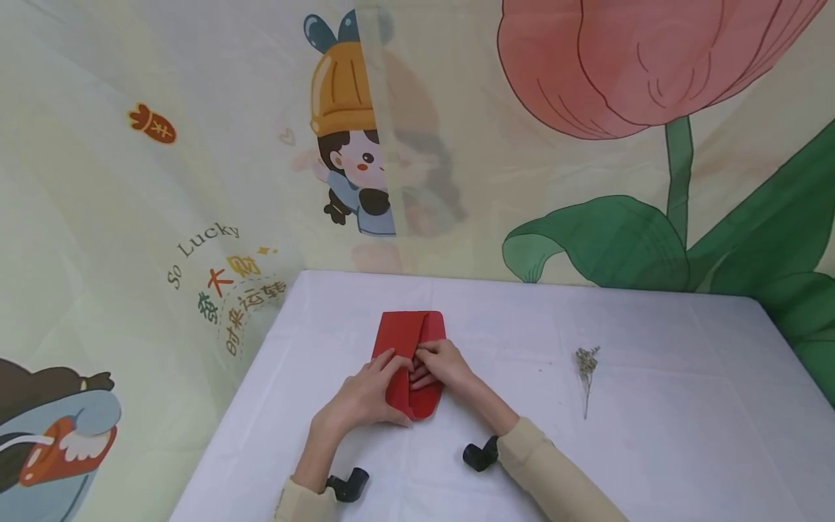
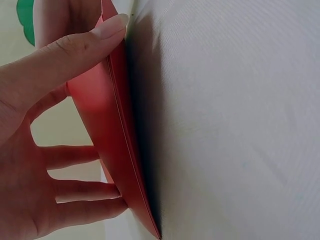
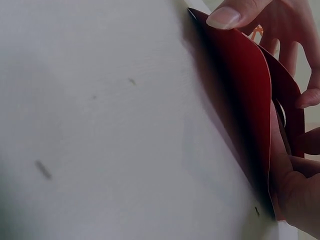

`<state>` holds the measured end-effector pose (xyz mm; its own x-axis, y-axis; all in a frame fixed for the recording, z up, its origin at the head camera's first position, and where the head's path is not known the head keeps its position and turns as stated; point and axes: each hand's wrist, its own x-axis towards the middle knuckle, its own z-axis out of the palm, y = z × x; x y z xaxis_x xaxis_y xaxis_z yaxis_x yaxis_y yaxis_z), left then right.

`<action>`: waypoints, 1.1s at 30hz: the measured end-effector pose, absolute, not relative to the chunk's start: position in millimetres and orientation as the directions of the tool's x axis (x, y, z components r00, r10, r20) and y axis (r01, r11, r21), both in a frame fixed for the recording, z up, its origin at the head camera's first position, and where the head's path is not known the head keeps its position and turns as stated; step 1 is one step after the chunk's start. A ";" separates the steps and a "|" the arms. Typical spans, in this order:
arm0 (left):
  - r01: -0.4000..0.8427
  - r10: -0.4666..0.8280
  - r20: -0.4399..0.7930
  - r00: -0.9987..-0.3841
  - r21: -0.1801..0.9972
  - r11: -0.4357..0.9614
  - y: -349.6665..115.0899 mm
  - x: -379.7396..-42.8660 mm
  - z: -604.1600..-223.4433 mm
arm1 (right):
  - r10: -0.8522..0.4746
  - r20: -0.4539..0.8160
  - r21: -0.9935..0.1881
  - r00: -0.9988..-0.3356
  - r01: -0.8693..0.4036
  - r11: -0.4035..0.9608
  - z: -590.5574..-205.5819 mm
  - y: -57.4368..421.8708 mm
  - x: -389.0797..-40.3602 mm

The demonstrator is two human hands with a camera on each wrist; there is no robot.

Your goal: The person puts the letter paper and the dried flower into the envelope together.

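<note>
A red paper envelope [image 1: 399,332] lies on the white cloth, its long open side and flap [image 1: 433,328] turned to the right. My left hand [image 1: 368,391] grips its near end, thumb at the bottom edge and fingers spread over the front. In the left wrist view the envelope [image 2: 107,117] tilts, with a dark shadow beneath its edge. My right hand [image 1: 443,362] is at the open side, some fingers reaching between the front panel and the flap. From the right wrist, the mouth of the envelope [image 3: 250,85] bows apart around those fingers, while another finger touches the front panel.
A small sprig of dried flowers [image 1: 586,362] lies to the right on the white tablecloth [image 1: 678,406]. Tiny dark crumbs [image 3: 43,170] are scattered beside the envelope. Black wrist cameras [image 1: 480,454] sit at both cuffs. A printed curtain [image 1: 450,239] hangs behind the table.
</note>
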<state>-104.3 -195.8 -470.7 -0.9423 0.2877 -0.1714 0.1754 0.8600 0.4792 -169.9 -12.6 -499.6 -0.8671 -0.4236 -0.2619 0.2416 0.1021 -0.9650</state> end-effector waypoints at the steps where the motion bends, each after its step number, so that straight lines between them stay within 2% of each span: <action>1: 0.175 0.289 -0.174 -0.942 0.479 0.860 -195.1 -104.3 -470.9 | -0.420 -0.264 -0.964 -0.868 0.244 0.102 -500.2 -11.0 -169.5; 14: 0.169 0.282 -0.167 -0.945 0.488 0.856 -193.1 -105.1 -470.8 | -0.369 -0.261 -0.963 -0.892 0.215 0.160 -492.2 10.7 -159.1; 23: 0.156 0.263 -0.156 -0.952 0.493 0.856 -192.3 -105.6 -472.0 | -0.325 -0.146 -0.945 -0.934 0.035 0.324 -484.9 42.3 -149.2; 28: 0.156 0.265 -0.155 -0.952 0.498 0.853 -192.7 -106.3 -474.0 | -0.271 -0.061 -0.887 -0.961 -0.072 0.456 -485.8 60.7 -144.0; 33: 0.150 0.254 -0.149 -0.956 0.499 0.854 -192.5 -106.5 -473.8 | -0.232 -0.014 -0.832 -0.973 -0.117 0.543 -483.2 78.0 -137.1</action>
